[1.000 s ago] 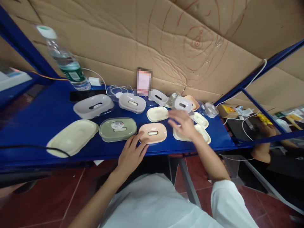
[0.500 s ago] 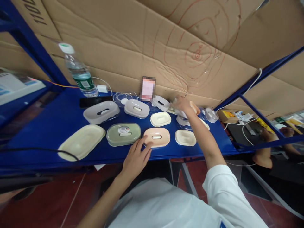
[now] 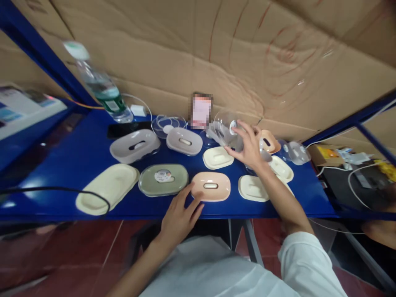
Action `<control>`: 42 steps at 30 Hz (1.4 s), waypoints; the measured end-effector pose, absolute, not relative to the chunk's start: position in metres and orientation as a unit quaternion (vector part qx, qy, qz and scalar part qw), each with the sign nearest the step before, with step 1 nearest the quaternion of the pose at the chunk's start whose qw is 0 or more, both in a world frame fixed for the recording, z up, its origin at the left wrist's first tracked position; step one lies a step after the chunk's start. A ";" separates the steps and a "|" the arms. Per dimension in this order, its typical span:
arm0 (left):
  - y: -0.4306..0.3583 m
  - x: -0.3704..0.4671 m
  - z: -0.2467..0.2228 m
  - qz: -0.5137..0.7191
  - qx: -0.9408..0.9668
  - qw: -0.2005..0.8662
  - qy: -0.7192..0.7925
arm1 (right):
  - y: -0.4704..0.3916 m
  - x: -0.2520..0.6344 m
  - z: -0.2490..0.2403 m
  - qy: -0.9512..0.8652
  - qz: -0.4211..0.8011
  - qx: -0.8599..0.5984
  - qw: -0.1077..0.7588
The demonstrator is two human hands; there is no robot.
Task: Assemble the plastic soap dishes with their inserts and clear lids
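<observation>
Right hand (image 3: pixel 247 144) lifted off blue surface (image 3: pixel 62 165), fingers curled round clear lid (image 3: pixel 224 128), tilted for view. Left hand (image 3: pixel 181 214) flat, fingers spread, steadying pink dish (image 3: pixel 210 186). Green dish (image 3: pixel 163 179) beside left hand; cream dishes beyond.

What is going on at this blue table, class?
A person at a blue table is handling soap-dish parts. The left hand rests its fingertips against a pink tray at the near edge. The right hand holds a clear plastic lid lifted above the table's back row. Cream, grey and green trays lie spread around them, with a water bottle at the back left.
</observation>
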State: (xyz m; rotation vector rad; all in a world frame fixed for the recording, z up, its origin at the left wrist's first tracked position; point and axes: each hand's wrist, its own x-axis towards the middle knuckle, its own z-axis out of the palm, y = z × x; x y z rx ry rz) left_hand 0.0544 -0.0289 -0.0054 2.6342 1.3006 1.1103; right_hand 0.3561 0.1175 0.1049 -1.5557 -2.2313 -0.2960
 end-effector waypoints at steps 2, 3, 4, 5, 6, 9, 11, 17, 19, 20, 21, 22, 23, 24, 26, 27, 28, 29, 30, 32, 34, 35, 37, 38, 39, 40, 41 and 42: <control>-0.029 0.054 -0.006 0.353 0.835 0.017 0.422 | 0.106 0.351 0.114 -0.829 -0.070 -0.533 0.153; -0.030 0.054 -0.007 0.355 0.830 0.027 0.429 | 0.097 0.349 0.118 -0.848 -0.041 -0.510 0.136; -0.030 0.054 -0.008 0.363 0.823 0.035 0.435 | 0.086 0.346 0.121 -0.868 -0.005 -0.481 0.123; -0.031 0.054 -0.008 0.374 0.814 0.043 0.443 | 0.072 0.344 0.122 -0.885 0.032 -0.451 0.113; -0.031 0.054 -0.008 0.386 0.803 0.053 0.451 | 0.057 0.342 0.120 -0.897 0.066 -0.424 0.111; -0.032 0.053 -0.006 0.415 0.783 0.087 0.455 | 0.015 0.341 0.103 -0.909 0.132 -0.373 0.135; -0.031 0.053 -0.003 0.412 0.788 0.093 0.447 | -0.001 0.341 0.086 -0.911 0.146 -0.357 0.146; -0.028 0.053 0.007 0.354 0.816 0.077 0.451 | 0.001 0.339 0.054 -0.911 0.149 -0.341 0.177; -0.028 0.053 0.008 0.347 0.820 0.077 0.449 | 0.004 0.340 0.050 -0.911 0.151 -0.337 0.181; -0.028 0.053 0.009 0.343 0.823 0.077 0.446 | 0.005 0.341 0.049 -0.911 0.149 -0.338 0.183; -0.028 0.052 0.008 0.337 0.827 0.076 0.444 | 0.004 0.342 0.048 -0.911 0.146 -0.339 0.184; -0.029 0.052 0.008 0.331 0.829 0.077 0.443 | 0.004 0.343 0.048 -0.911 0.143 -0.341 0.183; -0.029 0.052 0.008 0.327 0.831 0.078 0.444 | 0.003 0.344 0.047 -0.910 0.142 -0.343 0.183; -0.029 0.052 0.007 0.326 0.831 0.082 0.444 | 0.002 0.345 0.047 -0.910 0.142 -0.343 0.185; -0.030 0.052 0.007 0.329 0.827 0.089 0.446 | 0.001 0.346 0.047 -0.910 0.147 -0.340 0.189; -0.030 0.053 0.007 0.333 0.825 0.092 0.448 | 0.001 0.346 0.047 -0.910 0.146 -0.336 0.192; -0.030 0.053 0.007 0.338 0.821 0.093 0.450 | 0.000 0.346 0.047 -0.912 0.142 -0.331 0.197; -0.031 0.052 0.007 0.341 0.820 0.092 0.451 | 0.000 0.346 0.047 -0.914 0.136 -0.325 0.203; -0.031 0.052 0.008 0.341 0.820 0.092 0.450 | 0.000 0.346 0.047 -0.915 0.130 -0.318 0.210; -0.031 0.051 0.009 0.335 0.826 0.099 0.443 | 0.001 0.345 0.047 -0.916 0.123 -0.308 0.224; -0.030 0.049 0.009 0.332 0.831 0.113 0.431 | 0.001 0.343 0.046 -0.915 0.128 -0.306 0.230; -0.030 0.048 0.008 0.335 0.831 0.121 0.428 | 0.001 0.342 0.046 -0.914 0.128 -0.309 0.230; -0.030 0.047 0.006 0.339 0.830 0.131 0.423 | 0.001 0.340 0.047 -0.916 0.119 -0.318 0.214; -0.030 0.047 0.005 0.340 0.830 0.133 0.422 | 0.001 0.339 0.047 -0.919 0.110 -0.322 0.200; -0.030 0.048 0.003 0.340 0.829 0.134 0.423 | 0.000 0.338 0.048 -0.920 0.101 -0.327 0.188; -0.031 0.048 0.002 0.341 0.828 0.132 0.425 | 0.000 0.338 0.048 -0.921 0.095 -0.333 0.177; -0.031 0.048 0.001 0.342 0.827 0.129 0.426 | -0.001 0.338 0.048 -0.921 0.091 -0.337 0.173; -0.031 0.049 0.000 0.344 0.827 0.123 0.427 | -0.001 0.338 0.048 -0.920 0.089 -0.339 0.174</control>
